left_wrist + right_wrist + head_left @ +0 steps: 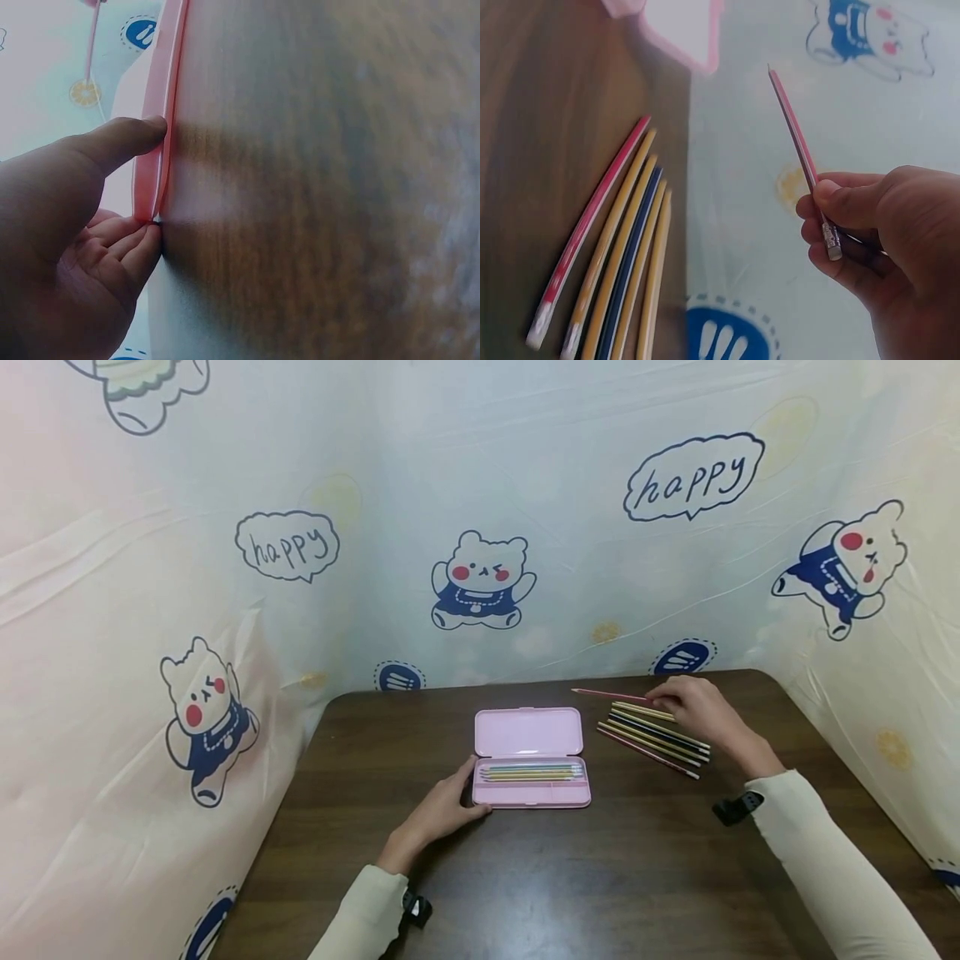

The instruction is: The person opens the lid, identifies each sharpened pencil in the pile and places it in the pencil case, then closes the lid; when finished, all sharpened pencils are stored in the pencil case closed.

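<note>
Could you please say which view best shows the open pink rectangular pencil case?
The head view, because the case shows nearly whole; the left wrist shows mainly its edge, the right wrist blurred parts.

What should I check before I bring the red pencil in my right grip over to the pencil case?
1. Hold: right grip pinches the red pencil near its eraser end: ok.
2. Access: lid of the pencil case stands open: ok.
3. Steadying: left grip holds the case's left end: ok.
4. Separation: held pencil is apart from the loose pencils: ok.
5. Position: pencil over the case: not ok, it is off beyond its far right corner.
6. Space beside the stored pencils: cannot tell, too small to judge.
</note>
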A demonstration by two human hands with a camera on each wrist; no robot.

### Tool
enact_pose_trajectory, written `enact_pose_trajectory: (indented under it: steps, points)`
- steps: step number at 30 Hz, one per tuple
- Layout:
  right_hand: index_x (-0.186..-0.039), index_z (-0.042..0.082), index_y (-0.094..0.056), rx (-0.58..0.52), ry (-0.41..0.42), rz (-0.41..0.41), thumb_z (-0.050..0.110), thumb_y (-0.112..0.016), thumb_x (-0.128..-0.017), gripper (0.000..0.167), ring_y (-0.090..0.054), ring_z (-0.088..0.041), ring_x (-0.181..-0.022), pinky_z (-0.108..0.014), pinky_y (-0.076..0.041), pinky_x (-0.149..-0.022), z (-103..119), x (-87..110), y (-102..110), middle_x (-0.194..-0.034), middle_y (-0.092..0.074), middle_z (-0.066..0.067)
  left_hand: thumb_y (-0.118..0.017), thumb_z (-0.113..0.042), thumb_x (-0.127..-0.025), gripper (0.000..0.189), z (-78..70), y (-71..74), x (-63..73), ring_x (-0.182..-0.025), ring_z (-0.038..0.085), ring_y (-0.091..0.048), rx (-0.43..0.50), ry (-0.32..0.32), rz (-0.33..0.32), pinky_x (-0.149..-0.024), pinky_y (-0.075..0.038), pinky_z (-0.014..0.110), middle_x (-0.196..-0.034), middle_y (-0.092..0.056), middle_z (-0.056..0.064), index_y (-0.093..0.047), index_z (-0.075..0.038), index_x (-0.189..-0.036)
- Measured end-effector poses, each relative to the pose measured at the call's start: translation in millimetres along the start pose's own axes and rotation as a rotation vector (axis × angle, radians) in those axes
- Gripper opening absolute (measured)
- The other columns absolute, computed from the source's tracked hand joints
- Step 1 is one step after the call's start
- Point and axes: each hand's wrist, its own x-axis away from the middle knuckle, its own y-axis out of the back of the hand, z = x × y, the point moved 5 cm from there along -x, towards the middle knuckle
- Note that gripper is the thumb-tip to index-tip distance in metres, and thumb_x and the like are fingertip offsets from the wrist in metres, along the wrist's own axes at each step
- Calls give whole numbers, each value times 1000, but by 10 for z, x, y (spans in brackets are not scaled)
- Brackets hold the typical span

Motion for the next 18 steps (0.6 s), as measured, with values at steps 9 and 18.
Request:
enact_pose_trajectory:
  steps: [9, 18]
  points:
    - [-113, 3, -82, -24, 64, -34, -4, -72, -97, 20, -69, -26, -88, -46, -61, -78, 392, -148, -57, -101, -78, -12, -80, -41, -96, 99, 0, -1, 8, -157, 35, -41, 1, -2, 2, -124, -40, 56, -174, -34, 13, -21, -13, -171]
    - [-114, 6, -83, -74, 116, -20, -4, -72, -97, 22, -68, -23, -90, -44, -61, -81, 736, -283, -165, -102, -77, -9, -80, -41, -96, 100, -3, 1, 7, -157, 35, -41, 3, -10, -2, -124, -40, 56, -174, -34, 12, -21, -14, -172]
